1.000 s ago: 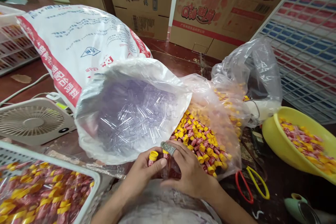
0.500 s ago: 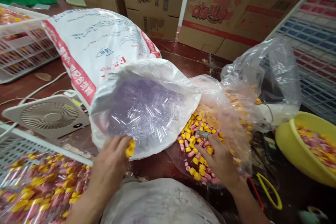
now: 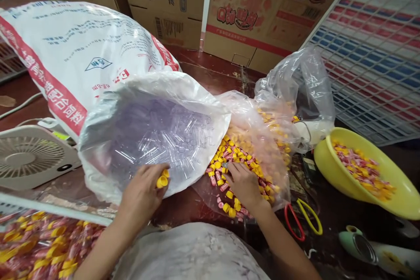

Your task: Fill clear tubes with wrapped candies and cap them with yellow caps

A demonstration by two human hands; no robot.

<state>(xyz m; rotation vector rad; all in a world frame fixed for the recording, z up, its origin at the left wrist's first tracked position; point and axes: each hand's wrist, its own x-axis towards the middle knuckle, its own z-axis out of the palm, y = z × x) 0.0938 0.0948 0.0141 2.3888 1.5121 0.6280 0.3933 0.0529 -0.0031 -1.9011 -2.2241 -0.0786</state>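
Note:
My left hand (image 3: 142, 192) is closed on a few small yellow ring-like caps (image 3: 163, 179), held at the front lip of a large white sack (image 3: 92, 140). Inside the sack's wide mouth lie many clear plastic tubes (image 3: 154, 135). My right hand (image 3: 244, 187) is over a heap of yellow caps and small pink printed pieces (image 3: 226, 148), thumb and fingers apart, fingertips among the pieces. A greyish covering (image 3: 225, 165) shows at one fingertip. The heap spills from a clear plastic bag (image 3: 275, 153).
At lower left, a basket (image 3: 65, 208) holds capped pink-filled tubes, below a fan (image 3: 29, 155). A yellow basin (image 3: 328, 162) of similar pieces, red-and-yellow-handled scissors (image 3: 308, 218) and a tape roll (image 3: 354, 245) lie right. Cardboard boxes (image 3: 256, 30) and a wire rack (image 3: 361, 65) stand behind.
My right hand has moved left and farther into the heap, its fingers now down among the pieces. My left hand still holds the yellow caps. The view has swung to the right.

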